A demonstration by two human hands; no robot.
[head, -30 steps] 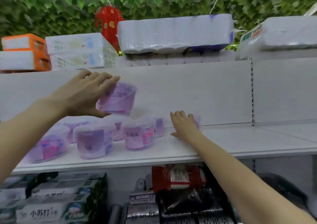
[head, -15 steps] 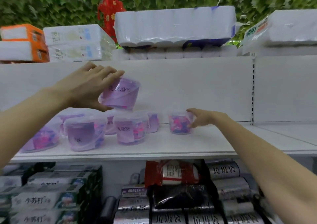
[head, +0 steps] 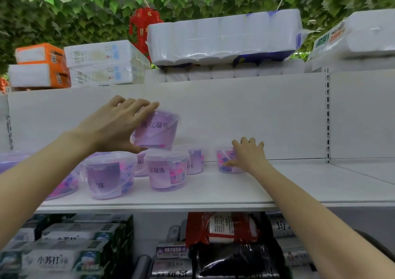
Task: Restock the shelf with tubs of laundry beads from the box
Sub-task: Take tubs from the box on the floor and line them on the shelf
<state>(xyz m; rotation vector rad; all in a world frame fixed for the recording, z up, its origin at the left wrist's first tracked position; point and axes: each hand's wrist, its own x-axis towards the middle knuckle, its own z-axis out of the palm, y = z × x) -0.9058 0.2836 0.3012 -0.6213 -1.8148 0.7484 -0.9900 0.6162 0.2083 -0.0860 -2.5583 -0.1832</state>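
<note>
My left hand (head: 115,124) grips a clear tub of purple laundry beads (head: 156,131) from its left side. The tub hangs tilted just above the group of tubs on the white shelf (head: 299,184). Two tubs (head: 166,171) (head: 104,178) stand at the front of that group, with more behind them and at the far left. My right hand (head: 248,156) lies over a lone tub (head: 223,160) by the shelf's back wall, fingers across its top and thumb on its front. The box is out of view.
Packs of toilet rolls (head: 222,37) and tissue packs (head: 100,62) lie on the top shelf under hanging green leaves. Below the white shelf are boxed goods (head: 64,255), a red bag (head: 222,227) and dark rolls. To the right of the lone tub, nothing stands on the shelf board.
My right hand has shifted from the lone tub's right rim to lie over its top. The left hand has held its tub in about the same place above the group.
</note>
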